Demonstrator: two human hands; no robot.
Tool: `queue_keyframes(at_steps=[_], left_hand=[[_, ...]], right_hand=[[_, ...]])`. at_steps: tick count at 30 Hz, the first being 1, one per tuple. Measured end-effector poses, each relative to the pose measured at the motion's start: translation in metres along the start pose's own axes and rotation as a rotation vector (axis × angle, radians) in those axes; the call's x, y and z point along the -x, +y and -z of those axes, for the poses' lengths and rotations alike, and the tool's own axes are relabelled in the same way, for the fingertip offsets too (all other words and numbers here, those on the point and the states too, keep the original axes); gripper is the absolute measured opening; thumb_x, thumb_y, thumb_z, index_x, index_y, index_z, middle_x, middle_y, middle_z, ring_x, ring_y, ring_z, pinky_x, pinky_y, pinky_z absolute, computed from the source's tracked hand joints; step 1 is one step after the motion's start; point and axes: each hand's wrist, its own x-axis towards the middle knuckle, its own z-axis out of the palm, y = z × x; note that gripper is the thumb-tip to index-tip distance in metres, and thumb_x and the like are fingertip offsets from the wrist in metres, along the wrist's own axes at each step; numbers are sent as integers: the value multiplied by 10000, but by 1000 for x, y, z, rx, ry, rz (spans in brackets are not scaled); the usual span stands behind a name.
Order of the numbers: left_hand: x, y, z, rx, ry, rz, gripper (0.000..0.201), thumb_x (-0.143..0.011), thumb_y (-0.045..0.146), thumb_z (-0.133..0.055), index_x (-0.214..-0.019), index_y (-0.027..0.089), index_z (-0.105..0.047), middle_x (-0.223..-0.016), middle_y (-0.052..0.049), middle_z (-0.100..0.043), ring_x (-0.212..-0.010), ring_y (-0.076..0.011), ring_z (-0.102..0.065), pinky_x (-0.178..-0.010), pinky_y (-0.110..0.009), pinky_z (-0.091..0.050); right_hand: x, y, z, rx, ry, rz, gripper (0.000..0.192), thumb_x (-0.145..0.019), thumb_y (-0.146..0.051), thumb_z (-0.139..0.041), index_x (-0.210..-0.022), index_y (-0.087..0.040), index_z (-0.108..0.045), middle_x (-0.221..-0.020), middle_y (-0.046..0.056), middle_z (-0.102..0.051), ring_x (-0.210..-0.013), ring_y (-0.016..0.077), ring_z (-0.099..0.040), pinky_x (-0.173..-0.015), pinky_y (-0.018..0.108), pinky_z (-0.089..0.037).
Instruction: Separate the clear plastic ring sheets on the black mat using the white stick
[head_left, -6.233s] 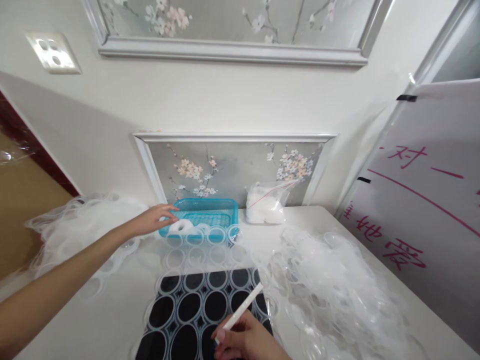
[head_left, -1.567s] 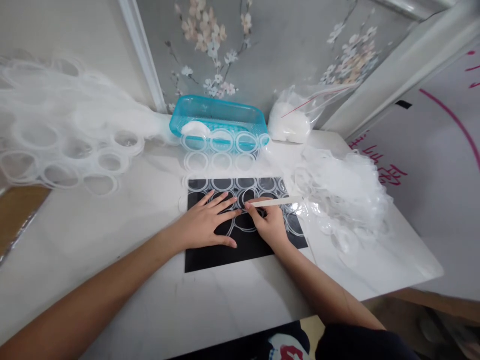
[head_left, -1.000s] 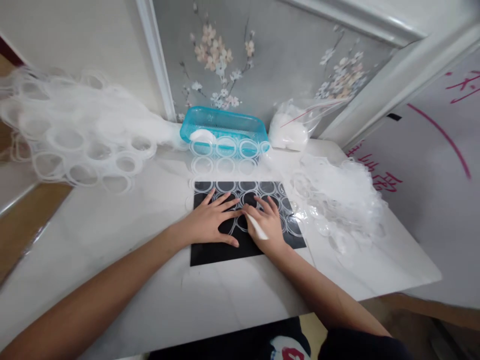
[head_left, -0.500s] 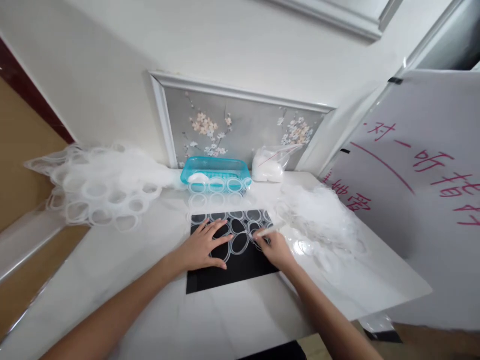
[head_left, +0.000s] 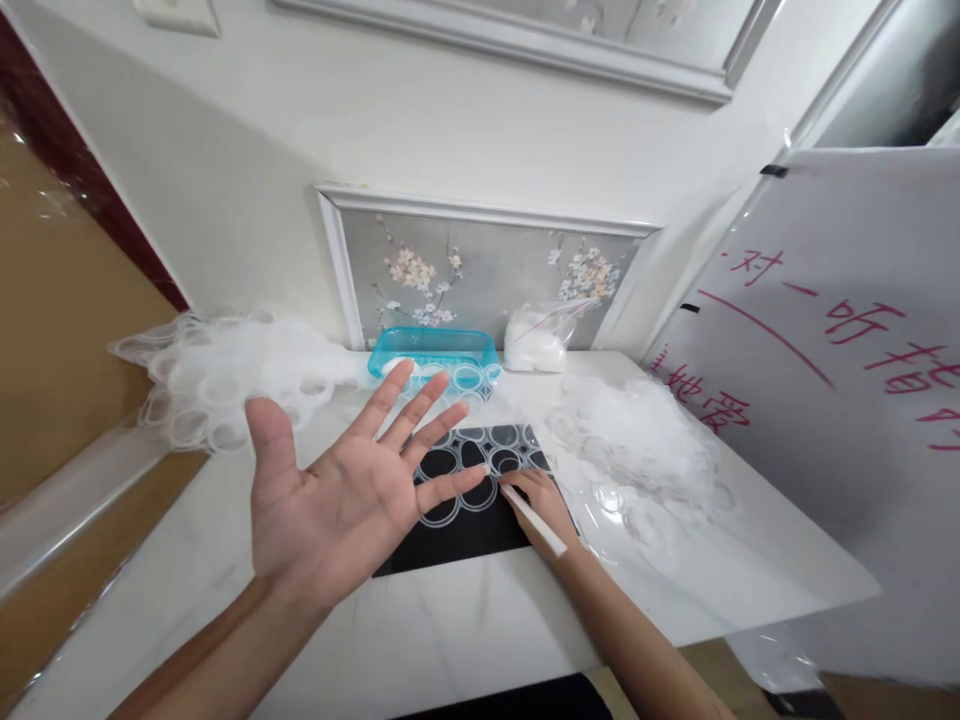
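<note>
My left hand (head_left: 341, 510) is raised above the table, palm turned up and fingers spread, with nothing in it. It hides part of a black sheet (head_left: 450, 548) lying on the table. White translucent netting of linked rings (head_left: 486, 376) runs across the sheet's upper part and back over the tray. My right hand (head_left: 546, 500) rests at the sheet's right side, its fingers closed round a slim white stick-like tool (head_left: 538, 524). The tool's far end points back over my wrist. Its working tip, near the rings, is too small to make out.
Behind the sheet stand a turquoise tray (head_left: 435, 338) with something white inside and a clear zip bag (head_left: 535, 350) of white material. Heaps of white ring netting lie left (head_left: 232, 380) and right (head_left: 637, 430). A white board (head_left: 847, 440) with red writing borders the right.
My left hand has lifted off the black sheet and turned palm up towards me. The tool in my right hand has tipped back towards the wrist. The view has shifted slightly.
</note>
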Motion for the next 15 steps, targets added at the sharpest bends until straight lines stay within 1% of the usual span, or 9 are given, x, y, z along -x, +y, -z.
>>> queue_keyframes(at_steps=[2,3,5,8,10,12,14,15], left_hand=[[0,2,-5,300,0,31,898,-814,825,-176,-1522,286,-51,-1584,-37,-184,-1450,-353,-49,-1004,-583,-398],[0,2,-7,391,1,42,906,-810,827,-216,-1521,293,-39,-1579,-39,-204,-1452,-345,-39,-1004,-580,-399],[0,4,-13,480,15,62,895,-814,816,-264,-1518,308,-48,-1565,-45,-244,-1449,-341,-70,-986,-570,-421],[5,9,-28,495,51,75,866,-817,813,-262,-1509,302,-161,-1531,-61,-314,-1405,-361,-221,-895,-529,-499],[8,12,-41,481,97,73,866,-807,823,-260,-1478,277,-282,-1487,-81,-379,-1304,-361,-381,-808,-473,-542],[10,15,-51,450,162,69,839,-814,810,-283,-1412,237,-417,-1407,-111,-460,-1111,-312,-532,-711,-394,-554],[10,15,-55,397,231,81,761,-854,758,-304,-1317,195,-525,-1276,-130,-540,-890,-230,-581,-599,-308,-522],[10,15,-54,365,263,96,710,-883,719,-305,-1269,182,-562,-1198,-128,-568,-805,-195,-572,-545,-271,-489]], right_hand=[[1,0,0,18,-10,-5,227,-848,-136,-516,-915,-234,-709,-968,52,-723,-915,258,-621,-858,430,-469],[2,0,0,25,-11,-10,244,-843,-120,-509,-920,-233,-711,-975,54,-720,-932,260,-613,-870,436,-465],[3,2,-1,28,-7,-18,251,-846,-119,-502,-919,-229,-715,-974,59,-716,-944,259,-605,-892,446,-460],[5,7,-5,17,5,-35,269,-856,-131,-477,-908,-219,-726,-995,81,-705,-956,268,-601,-912,477,-462],[5,6,-5,10,34,-51,292,-872,-151,-447,-956,-203,-722,-1086,114,-670,-1024,286,-582,-935,511,-455],[4,-6,1,-57,105,-72,279,-892,-209,-455,-1038,-198,-693,-1197,134,-608,-1128,301,-540,-967,532,-441],[3,-29,17,-261,200,-102,256,-890,-282,-515,-1103,-221,-643,-1252,127,-561,-1179,297,-520,-966,516,-459],[3,-44,29,-417,241,-116,250,-884,-309,-544,-1113,-240,-616,-1238,116,-561,-1164,288,-536,-935,493,-490]])
